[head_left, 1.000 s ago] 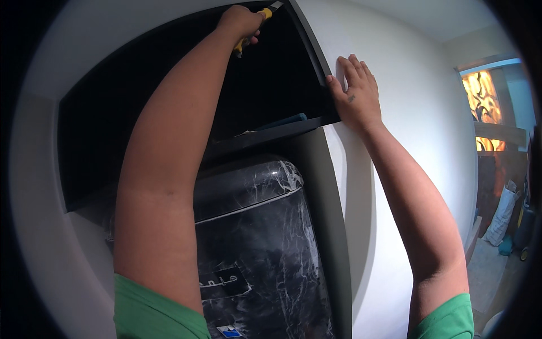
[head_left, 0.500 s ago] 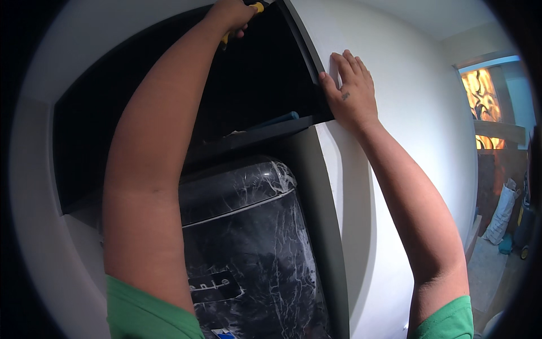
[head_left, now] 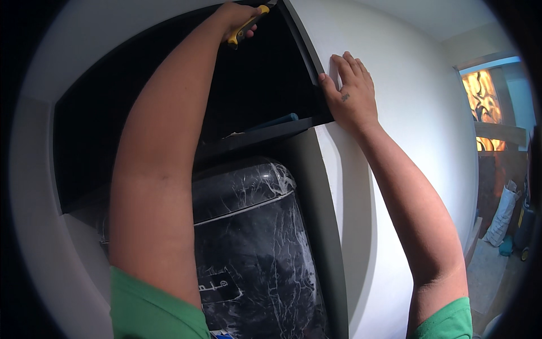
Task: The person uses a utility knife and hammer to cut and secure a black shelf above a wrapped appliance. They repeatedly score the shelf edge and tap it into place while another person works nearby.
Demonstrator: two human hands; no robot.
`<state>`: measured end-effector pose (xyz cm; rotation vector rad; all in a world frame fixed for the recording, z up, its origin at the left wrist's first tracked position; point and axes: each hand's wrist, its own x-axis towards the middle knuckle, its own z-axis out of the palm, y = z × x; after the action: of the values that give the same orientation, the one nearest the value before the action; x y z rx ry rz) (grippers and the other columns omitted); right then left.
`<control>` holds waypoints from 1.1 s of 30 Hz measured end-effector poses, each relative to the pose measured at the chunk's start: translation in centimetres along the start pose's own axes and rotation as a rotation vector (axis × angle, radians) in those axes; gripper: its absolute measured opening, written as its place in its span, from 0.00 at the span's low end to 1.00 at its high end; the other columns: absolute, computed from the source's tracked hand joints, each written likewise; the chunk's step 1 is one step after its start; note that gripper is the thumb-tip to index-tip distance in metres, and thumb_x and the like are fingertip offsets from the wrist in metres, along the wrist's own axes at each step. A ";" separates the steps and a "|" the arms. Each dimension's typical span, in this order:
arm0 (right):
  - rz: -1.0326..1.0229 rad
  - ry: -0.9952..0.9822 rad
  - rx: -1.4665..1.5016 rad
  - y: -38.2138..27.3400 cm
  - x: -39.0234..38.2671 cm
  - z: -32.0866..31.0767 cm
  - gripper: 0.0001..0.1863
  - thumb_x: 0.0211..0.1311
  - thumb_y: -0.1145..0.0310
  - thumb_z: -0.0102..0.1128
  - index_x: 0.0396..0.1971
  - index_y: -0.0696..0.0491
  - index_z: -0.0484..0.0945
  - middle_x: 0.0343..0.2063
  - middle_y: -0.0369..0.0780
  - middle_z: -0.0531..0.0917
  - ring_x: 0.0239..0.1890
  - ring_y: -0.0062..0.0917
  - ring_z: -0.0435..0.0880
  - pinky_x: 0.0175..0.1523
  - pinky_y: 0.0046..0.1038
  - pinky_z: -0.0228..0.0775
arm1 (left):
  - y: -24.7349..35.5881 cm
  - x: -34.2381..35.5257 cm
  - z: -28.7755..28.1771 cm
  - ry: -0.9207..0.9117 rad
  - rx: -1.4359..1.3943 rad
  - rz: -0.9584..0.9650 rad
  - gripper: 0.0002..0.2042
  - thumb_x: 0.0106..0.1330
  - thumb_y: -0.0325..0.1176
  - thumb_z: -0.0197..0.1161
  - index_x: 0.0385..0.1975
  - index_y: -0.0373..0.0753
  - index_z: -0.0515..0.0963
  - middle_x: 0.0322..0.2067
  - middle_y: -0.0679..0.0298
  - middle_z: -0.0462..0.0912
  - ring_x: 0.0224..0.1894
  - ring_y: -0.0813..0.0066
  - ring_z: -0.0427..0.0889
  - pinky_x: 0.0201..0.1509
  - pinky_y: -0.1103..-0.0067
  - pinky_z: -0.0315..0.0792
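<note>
Up at the top of the dark cabinet opening (head_left: 147, 107), my left hand (head_left: 234, 17) is closed on a yellow-and-black utility knife (head_left: 244, 31), its tip near the cabinet's upper right corner. My right hand (head_left: 353, 96) is open, fingers spread against the white wall (head_left: 412, 141), thumb on the cabinet's side edge. Below the opening is a dark appliance (head_left: 254, 243) with a rounded top, wrapped in crinkled plastic film. A blue rod-like object (head_left: 282, 120) lies on the shelf edge. The cabinet's interior is too dark to make out.
A dark side panel (head_left: 322, 186) runs down beside the appliance. At the far right is an opening with an orange patterned pane (head_left: 480, 93), boards, a white sack (head_left: 502, 214), a teal object (head_left: 506, 245) and other items on the floor.
My left hand and knife shifted up and leftward, then slightly down and right, showing more of the handle now. My right hand stays on the edge, slightly higher in view than at first.
</note>
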<state>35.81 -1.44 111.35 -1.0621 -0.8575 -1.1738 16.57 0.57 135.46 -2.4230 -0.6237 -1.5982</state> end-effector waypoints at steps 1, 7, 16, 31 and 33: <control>0.000 0.001 -0.001 0.0 0.0 0.0 0.28 0.71 0.52 0.49 0.67 0.49 0.67 0.70 0.46 0.65 0.75 0.40 0.56 0.78 0.43 0.43 | -0.2 0.2 0.0 -0.007 -0.019 0.001 0.23 0.73 0.48 0.58 0.57 0.36 0.75 0.35 0.63 0.80 0.29 0.81 0.80 0.30 0.82 0.76; 0.002 -0.013 0.023 -0.3 0.1 -0.4 0.28 0.71 0.52 0.49 0.66 0.49 0.68 0.70 0.46 0.65 0.75 0.40 0.56 0.78 0.42 0.43 | -1.0 0.7 -0.3 -0.030 -0.083 0.030 0.22 0.72 0.48 0.58 0.56 0.36 0.77 0.32 0.65 0.81 0.27 0.82 0.80 0.29 0.83 0.76; 0.008 -0.020 0.022 -0.2 0.1 -0.4 0.28 0.71 0.52 0.49 0.66 0.49 0.68 0.70 0.47 0.65 0.75 0.41 0.56 0.78 0.41 0.43 | -0.5 0.4 -0.1 0.143 0.312 0.202 0.24 0.71 0.51 0.59 0.51 0.34 0.80 0.30 0.62 0.85 0.23 0.77 0.83 0.36 0.75 0.79; 0.011 -0.029 0.024 -0.1 0.1 -0.6 0.28 0.71 0.52 0.50 0.66 0.48 0.68 0.70 0.46 0.65 0.75 0.40 0.56 0.79 0.41 0.43 | -1.7 0.0 1.3 0.093 -0.033 0.112 0.23 0.70 0.51 0.60 0.51 0.36 0.80 0.31 0.63 0.83 0.25 0.79 0.81 0.33 0.78 0.76; 0.004 -0.032 0.043 -0.2 0.2 -0.6 0.27 0.71 0.52 0.49 0.66 0.49 0.69 0.70 0.46 0.65 0.75 0.40 0.56 0.79 0.41 0.43 | -2.1 0.0 1.1 0.069 -0.107 0.096 0.22 0.70 0.51 0.60 0.50 0.37 0.80 0.32 0.64 0.83 0.25 0.79 0.80 0.31 0.79 0.76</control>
<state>35.63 -2.09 111.36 -1.0497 -0.9015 -1.1325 16.60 2.89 134.86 -2.4189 -0.4147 -1.7087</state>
